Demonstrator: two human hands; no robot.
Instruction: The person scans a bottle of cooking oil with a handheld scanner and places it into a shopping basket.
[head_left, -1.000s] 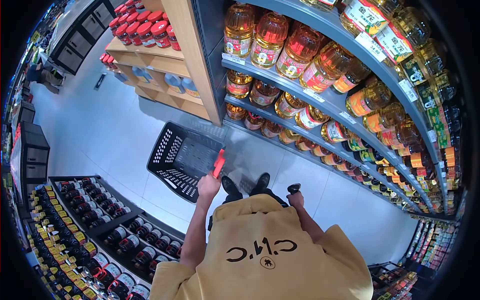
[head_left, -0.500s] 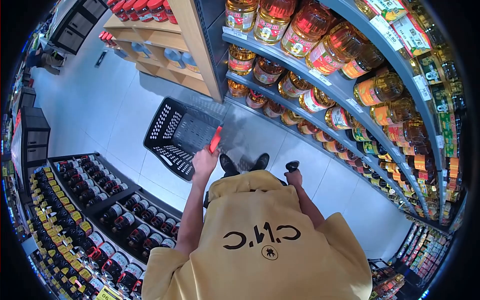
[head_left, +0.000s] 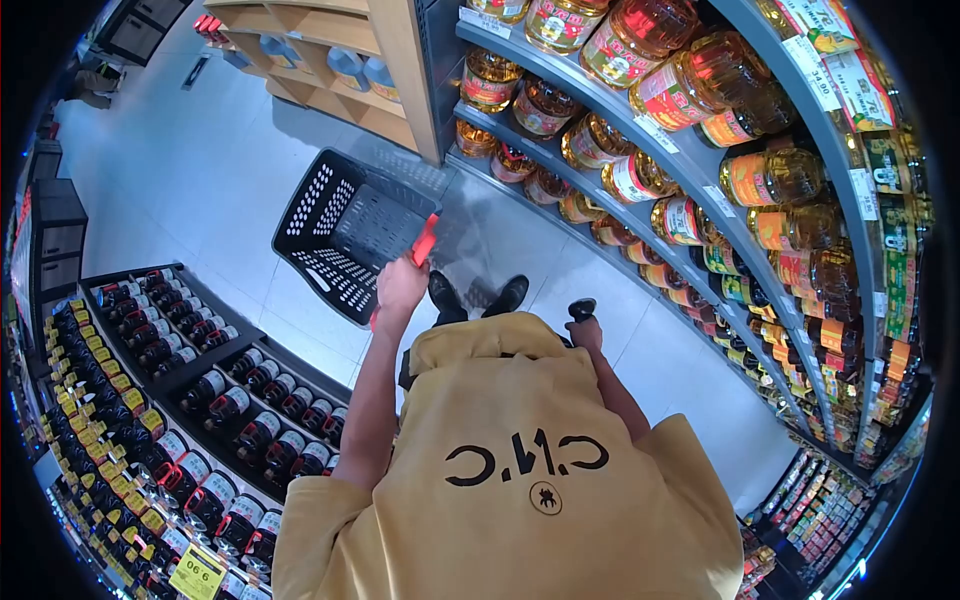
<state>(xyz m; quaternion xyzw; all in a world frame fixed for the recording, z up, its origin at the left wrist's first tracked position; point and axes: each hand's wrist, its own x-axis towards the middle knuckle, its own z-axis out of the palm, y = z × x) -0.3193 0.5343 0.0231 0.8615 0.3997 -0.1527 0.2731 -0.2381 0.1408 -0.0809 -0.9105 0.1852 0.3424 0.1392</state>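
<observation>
My left hand (head_left: 402, 285) is closed around the red handle (head_left: 426, 240) of a black shopping basket (head_left: 312, 212). The basket has perforated walls, and its slotted floor shows through the open top. It hangs tilted, ahead and to the left of my shoes (head_left: 508, 294). On the other side, my right hand (head_left: 586, 334) is closed on a small black object with a rounded top (head_left: 581, 309), whose kind I cannot tell. Both forearms reach forward past my yellow hoodie (head_left: 520, 420).
Grey shelves (head_left: 600, 205) with several rows of cooking oil bottles (head_left: 672, 88) line the right. At the lower left is a rack of dark bottles (head_left: 232, 400) with a yellow price tag (head_left: 198, 574). A wooden shelf unit (head_left: 395, 70) stands ahead. Pale tiled floor (head_left: 160, 190) runs between them.
The shelves and floor have shifted a little in view. The basket sits slightly higher and further left, still hanging from my left hand. My right hand keeps its hold.
</observation>
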